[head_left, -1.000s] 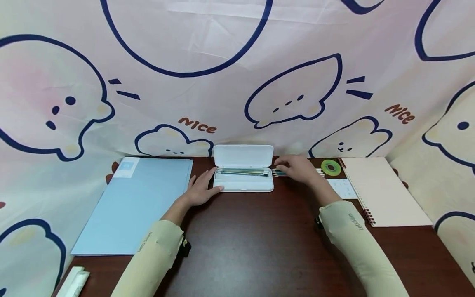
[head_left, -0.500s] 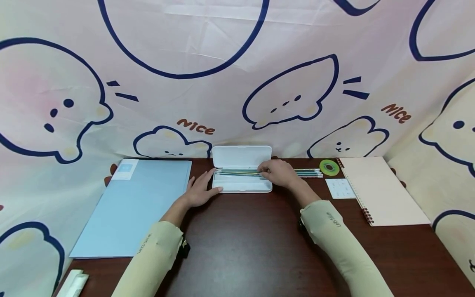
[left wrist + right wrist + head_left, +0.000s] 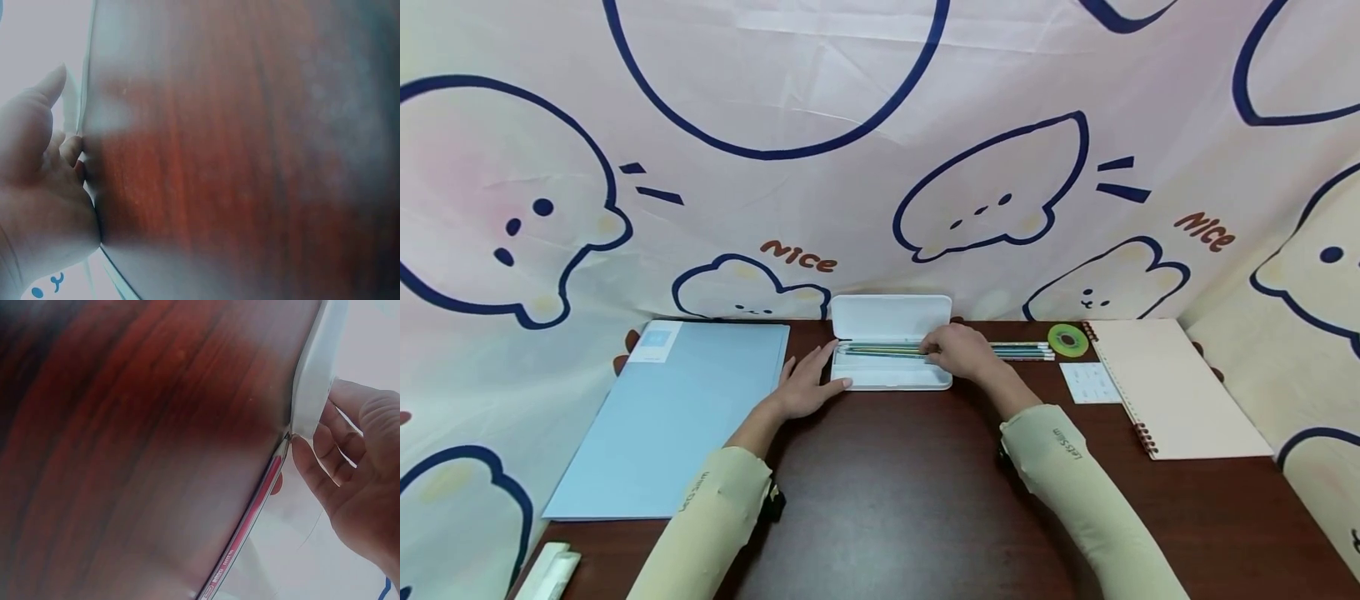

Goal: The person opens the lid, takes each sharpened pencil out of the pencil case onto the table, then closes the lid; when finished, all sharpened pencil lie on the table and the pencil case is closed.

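A white pencil case (image 3: 891, 377) stands with its lid up at the back middle of the table, several pencils (image 3: 883, 349) lying along it. My left hand (image 3: 805, 385) rests against the case's left side, fingers and thumb spread; the left wrist view shows the thumb raised beside it. Reaching over the case's right end, my right hand (image 3: 961, 350) pinches a pencil among the others inside, though its fingertips are mostly hidden. More pencils (image 3: 1022, 351) lie on the table to the right of the case. In the right wrist view, a pink-barrelled pencil (image 3: 245, 520) points toward the case's end.
A large blue folder (image 3: 692, 425) lies at the left. To the right are a green disc-shaped roll (image 3: 1067, 340), a small white sheet (image 3: 1088, 383) and a spiral notebook (image 3: 1180, 392). White wrapped items (image 3: 550, 571) lie at the front left; a patterned cloth backs the table.
My right hand has moved left from the pencils on the table to inside the case, where more pencils now show. Over the last half second it has hardly moved. My left hand stays put.
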{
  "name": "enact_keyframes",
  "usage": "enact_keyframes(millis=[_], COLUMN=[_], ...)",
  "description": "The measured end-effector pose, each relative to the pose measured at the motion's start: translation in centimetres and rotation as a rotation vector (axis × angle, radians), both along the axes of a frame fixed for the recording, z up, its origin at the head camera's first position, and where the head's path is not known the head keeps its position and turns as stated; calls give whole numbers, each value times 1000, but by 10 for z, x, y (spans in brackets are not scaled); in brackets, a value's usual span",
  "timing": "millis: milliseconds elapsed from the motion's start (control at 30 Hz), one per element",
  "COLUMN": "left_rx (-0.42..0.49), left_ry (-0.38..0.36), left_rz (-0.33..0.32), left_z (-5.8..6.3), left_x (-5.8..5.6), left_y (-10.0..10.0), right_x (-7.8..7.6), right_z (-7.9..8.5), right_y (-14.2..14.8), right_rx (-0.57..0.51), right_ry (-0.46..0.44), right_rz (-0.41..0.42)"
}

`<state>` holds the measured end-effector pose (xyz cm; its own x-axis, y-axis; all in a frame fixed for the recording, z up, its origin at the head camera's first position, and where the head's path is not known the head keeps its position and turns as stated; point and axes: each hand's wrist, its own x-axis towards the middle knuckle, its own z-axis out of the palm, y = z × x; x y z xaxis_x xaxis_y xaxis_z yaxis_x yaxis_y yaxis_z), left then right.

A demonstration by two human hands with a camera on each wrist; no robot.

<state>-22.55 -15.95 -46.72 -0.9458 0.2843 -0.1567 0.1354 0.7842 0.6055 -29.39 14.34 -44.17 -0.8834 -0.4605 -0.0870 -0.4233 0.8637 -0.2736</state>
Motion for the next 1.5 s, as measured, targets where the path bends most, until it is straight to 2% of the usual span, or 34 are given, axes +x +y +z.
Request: enact_keyframes(millis=[467,700,900,1300,1500], left_rx=[-9,-7,-4,21,17], left_ry=[-1,5,1,12,16], left_rz=[-8,-6,-11,-27,-20], left_z=[0,2,1,1,1], left_x=[-1,-2,-2,0,1], left_y=[1,0,1,1,1], right_x=[0,-1,-3,2,5], right_z=[1,4,5,11,17], right_y=[-7,-13,-15,-5,5], right_rx=[108,180,208,66,-4], right_ry=[48,119,114,107,80], right_rz=[23,67,85,108,83])
